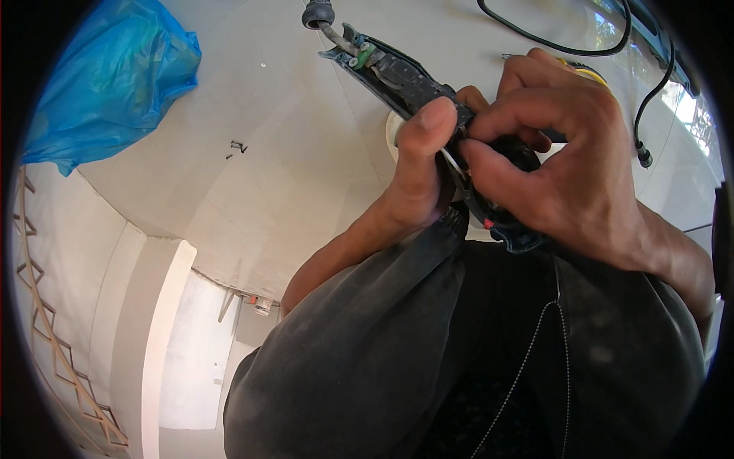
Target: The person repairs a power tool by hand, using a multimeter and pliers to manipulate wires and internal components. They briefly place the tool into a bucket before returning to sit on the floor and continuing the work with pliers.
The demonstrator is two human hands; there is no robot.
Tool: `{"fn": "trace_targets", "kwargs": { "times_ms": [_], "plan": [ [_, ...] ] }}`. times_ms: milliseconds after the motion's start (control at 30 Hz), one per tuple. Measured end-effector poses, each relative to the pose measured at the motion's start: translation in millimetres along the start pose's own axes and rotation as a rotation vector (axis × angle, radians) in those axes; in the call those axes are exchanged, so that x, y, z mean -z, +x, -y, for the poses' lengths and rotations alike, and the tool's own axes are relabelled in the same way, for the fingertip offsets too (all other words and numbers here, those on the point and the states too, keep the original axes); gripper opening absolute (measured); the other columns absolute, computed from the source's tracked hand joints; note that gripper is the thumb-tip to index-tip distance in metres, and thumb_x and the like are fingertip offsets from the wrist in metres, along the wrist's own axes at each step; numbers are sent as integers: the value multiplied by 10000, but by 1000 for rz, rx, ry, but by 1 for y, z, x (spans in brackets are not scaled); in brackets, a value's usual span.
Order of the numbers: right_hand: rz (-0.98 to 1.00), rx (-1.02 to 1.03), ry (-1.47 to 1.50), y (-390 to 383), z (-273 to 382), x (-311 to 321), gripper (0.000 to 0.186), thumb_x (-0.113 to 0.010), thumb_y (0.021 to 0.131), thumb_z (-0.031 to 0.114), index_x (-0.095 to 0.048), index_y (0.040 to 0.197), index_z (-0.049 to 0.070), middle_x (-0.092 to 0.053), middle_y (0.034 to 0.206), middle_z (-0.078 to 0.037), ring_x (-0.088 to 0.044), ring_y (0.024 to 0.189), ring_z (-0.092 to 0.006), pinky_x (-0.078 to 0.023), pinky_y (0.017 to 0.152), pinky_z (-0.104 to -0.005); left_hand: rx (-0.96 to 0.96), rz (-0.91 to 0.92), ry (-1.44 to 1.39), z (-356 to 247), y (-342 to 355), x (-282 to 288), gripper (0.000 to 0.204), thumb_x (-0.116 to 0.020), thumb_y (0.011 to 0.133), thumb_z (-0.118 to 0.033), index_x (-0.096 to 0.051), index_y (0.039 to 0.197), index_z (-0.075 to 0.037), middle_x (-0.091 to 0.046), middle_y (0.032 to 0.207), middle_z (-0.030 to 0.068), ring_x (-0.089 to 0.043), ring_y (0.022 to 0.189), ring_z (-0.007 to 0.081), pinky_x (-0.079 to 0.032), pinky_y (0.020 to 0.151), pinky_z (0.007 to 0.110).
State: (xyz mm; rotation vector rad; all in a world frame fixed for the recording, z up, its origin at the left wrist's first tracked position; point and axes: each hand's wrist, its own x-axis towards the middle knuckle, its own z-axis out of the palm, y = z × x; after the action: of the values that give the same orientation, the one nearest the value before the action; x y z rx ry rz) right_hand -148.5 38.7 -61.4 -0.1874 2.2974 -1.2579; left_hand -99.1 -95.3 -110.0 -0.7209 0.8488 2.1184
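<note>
An opened dark casing of a handheld power tool (409, 80) slants across my lap, its inner parts exposed. A grey cable (336, 37) and a green piece (364, 56) show at its far end, a red part (488, 224) at its near end. My left hand (424, 157) grips the casing from the left side, thumb on top. Over the middle of the casing, my right hand (558, 145) is closed, thumb and forefinger pinched together inside it. Whatever lies between those fingertips is hidden. A thin pale wire or strip (453, 159) shows beside the left thumb.
Several small dark screws (239, 146) lie on the pale floor, left of my hands. A blue plastic bag (115, 80) sits at far left. Behind my right hand is a yellow-and-black handle (589, 73). A black cable (550, 44) loops at upper right, near a plug-like end (644, 157).
</note>
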Motion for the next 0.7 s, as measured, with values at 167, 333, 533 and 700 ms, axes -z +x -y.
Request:
{"fn": "trace_targets", "kwargs": {
  "times_ms": [167, 333, 533, 700],
  "plan": [
    [-12, 30, 1, 3, 0, 0, 91, -696, 618, 36, -648, 678, -12, -488, 649, -41, -446, 545, -112, -332, 472, -257, 10, 24, -11, 0, 2, 1, 570, -477, 828, -567, -516, 890, -2, -594, 978, 185, -575, 914, 224, -454, 827, 330],
    [-26, 36, -3, 2, -3, -1, 89, -692, 615, 37, -646, 672, -13, -491, 640, -43, -447, 535, -113, -331, 469, -259, 105, -8, 243, -2, 2, 3, 892, -382, 728, -791, -546, 1097, 5, -559, 1080, 101, -527, 1006, 204, -413, 852, 340],
    [-27, 62, 90, -1, -19, -2, 98, -699, 613, 45, -641, 672, -8, -484, 635, -39, -446, 527, -117, -333, 472, -260, 48, -6, -37, 1, 0, -1, 584, -541, 790, -592, -493, 890, -19, -582, 994, 194, -570, 912, 224, -455, 828, 336],
    [-52, 81, 112, -1, -20, -4, 124, -723, 609, 64, -639, 671, -3, -469, 631, -33, -439, 522, -112, -336, 477, -255, 127, 5, 191, 0, 1, 5, 908, -355, 736, -797, -528, 1141, -2, -545, 1126, 100, -516, 1048, 211, -406, 877, 346]
  ]
}}
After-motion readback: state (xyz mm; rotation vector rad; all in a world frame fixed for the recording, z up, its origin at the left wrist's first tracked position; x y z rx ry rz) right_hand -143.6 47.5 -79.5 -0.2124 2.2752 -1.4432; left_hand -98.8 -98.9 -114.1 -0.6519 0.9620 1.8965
